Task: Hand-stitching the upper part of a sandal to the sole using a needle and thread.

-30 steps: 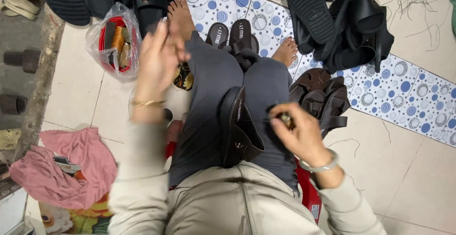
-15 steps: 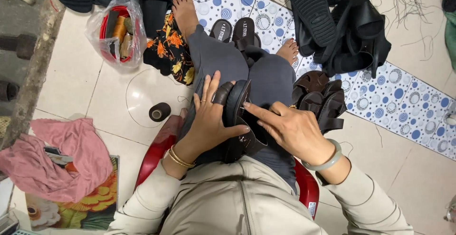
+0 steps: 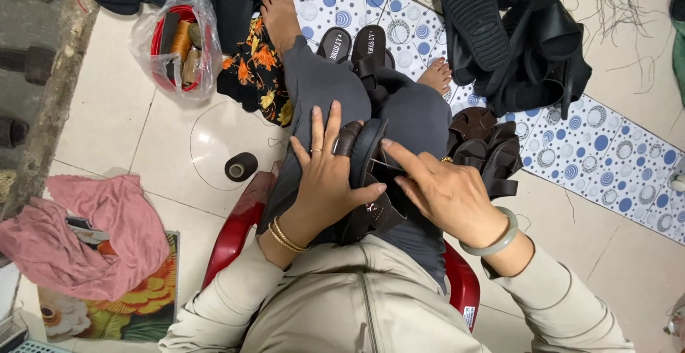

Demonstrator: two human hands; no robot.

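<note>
Since half a second ago, both hands have shifted only slightly on the dark brown sandal (image 3: 371,189), which stays on its edge across the person's lap. The left hand (image 3: 325,174) lies over the sandal's left side, fingers spread and pressed flat, thumb hooked round the sole. The right hand (image 3: 446,192) rests on the sandal's right side, forefinger stretched to a thin needle (image 3: 385,164) against the strap; whether it pinches the needle cannot be told.

By its look, the sandal is light, with a stiffish sole and pliant straps, best held by the sole's edge.

Just right of the sandal lie more brown sandals (image 3: 485,146) on a dotted mat (image 3: 614,153). Left of the sandal a black thread spool (image 3: 241,167) stands on the floor; farther left lies a pink cloth (image 3: 85,239). Beyond the sandal sits a heap of black sandals (image 3: 514,46).
</note>
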